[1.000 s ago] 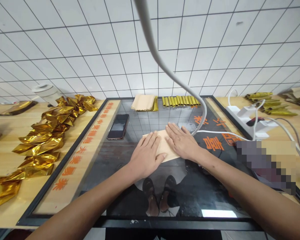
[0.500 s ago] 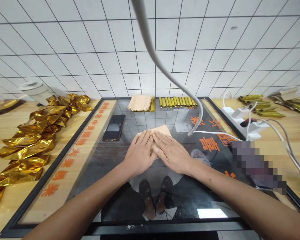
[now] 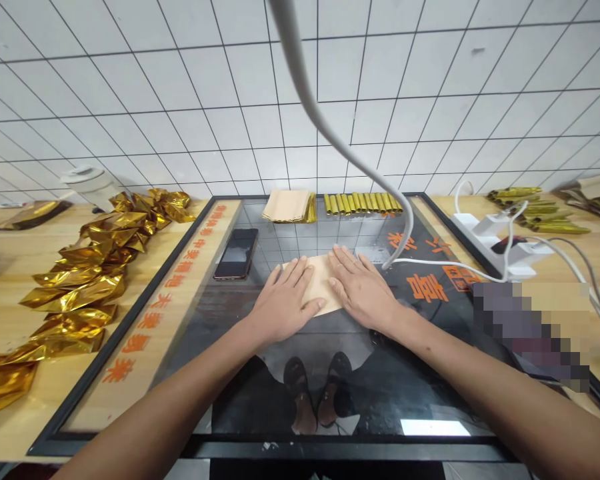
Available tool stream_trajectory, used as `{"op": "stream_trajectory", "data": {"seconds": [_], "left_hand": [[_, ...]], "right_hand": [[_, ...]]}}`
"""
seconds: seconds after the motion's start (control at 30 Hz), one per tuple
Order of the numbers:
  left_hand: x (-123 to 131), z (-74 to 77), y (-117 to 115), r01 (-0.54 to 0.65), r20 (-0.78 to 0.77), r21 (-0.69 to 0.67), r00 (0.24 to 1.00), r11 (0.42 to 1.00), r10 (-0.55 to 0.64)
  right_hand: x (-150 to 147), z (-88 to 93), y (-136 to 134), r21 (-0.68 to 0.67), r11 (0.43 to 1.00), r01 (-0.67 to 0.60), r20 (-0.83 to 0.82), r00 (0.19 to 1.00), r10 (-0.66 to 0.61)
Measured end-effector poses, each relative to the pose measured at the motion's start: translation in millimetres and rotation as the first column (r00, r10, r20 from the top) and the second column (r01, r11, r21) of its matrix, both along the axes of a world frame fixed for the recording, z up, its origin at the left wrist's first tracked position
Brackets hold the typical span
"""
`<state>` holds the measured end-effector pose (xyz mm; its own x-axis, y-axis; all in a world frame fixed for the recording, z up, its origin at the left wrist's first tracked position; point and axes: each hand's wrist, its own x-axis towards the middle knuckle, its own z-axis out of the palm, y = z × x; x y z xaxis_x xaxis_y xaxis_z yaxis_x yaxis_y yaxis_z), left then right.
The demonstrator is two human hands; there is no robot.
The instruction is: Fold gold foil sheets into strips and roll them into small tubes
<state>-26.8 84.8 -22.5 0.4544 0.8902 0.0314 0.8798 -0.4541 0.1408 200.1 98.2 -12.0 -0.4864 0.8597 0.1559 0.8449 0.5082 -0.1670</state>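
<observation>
A tan sheet of paper (image 3: pixel 320 283) lies on the dark glass panel in front of me, partly covered by both hands. My left hand (image 3: pixel 286 297) rests flat on its left side, fingers stretched forward and thumb pointing inward. On its right side my right hand (image 3: pixel 363 287) lies flat, fingers extended and a little apart. Bare paper shows between the two hands. Beyond them stand a stack of tan paper sheets (image 3: pixel 286 205) with gold edges and a row of rolled gold paper tubes (image 3: pixel 363 203).
Folded gold foil pieces (image 3: pixel 75 273) lie along the left. A phone (image 3: pixel 236 253) sits left of my hands. At right are a white power strip (image 3: pixel 495 243) with cables and more gold rolls (image 3: pixel 535 213). A thick white cable (image 3: pixel 330 130) hangs down in front of the wall.
My right hand has slid to the right, away from my left hand, uncovering the middle of the paper. The left hand stays flat on it. The view has shifted slightly.
</observation>
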Motion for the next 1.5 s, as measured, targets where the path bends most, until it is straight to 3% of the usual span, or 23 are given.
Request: {"op": "stream_trajectory", "data": {"seconds": [0.13, 0.23, 0.7, 1.1, 1.27, 1.37, 1.5], "left_hand": [[-2.0, 6.5, 1.6, 0.071, 0.014, -0.049, 0.997, 0.996, -0.070], [-2.7, 7.8, 1.4, 0.083, 0.003, -0.075, 0.997, 0.994, -0.083], [-10.6, -4.8, 4.2, 0.078, -0.025, -0.009, 0.997, 0.997, -0.078], [-10.4, -4.9, 4.5, 0.068, -0.047, 0.015, 0.997, 0.998, -0.067], [-8.8, -7.7, 7.7, 0.033, -0.050, 0.062, 0.998, 0.998, -0.030], [-10.5, -8.2, 10.4, 0.026, -0.060, 0.073, 0.998, 0.997, -0.021], [-18.3, -6.8, 13.6, 0.002, -0.066, 0.066, 0.998, 0.998, 0.002]], "right_hand": [[-10.7, 1.9, -12.2, -0.004, 0.987, -0.159, -0.099, 0.982, 0.158], [-16.2, -0.4, -16.9, -0.083, 0.978, -0.192, -0.110, 0.977, 0.183], [-4.4, -9.8, -4.8, -0.084, 0.993, -0.088, 0.003, 0.996, 0.089], [2.2, -1.1, 9.8, -0.063, 0.997, 0.034, 0.109, 0.994, -0.027], [-7.8, -1.0, -3.8, 0.019, 0.998, -0.052, 0.053, 0.997, 0.051], [-9.9, -2.1, -6.6, -0.028, 0.995, -0.099, 0.039, 0.994, 0.100], [-3.7, -1.3, 1.9, -0.081, 0.996, -0.048, 0.070, 0.996, 0.053]]}}
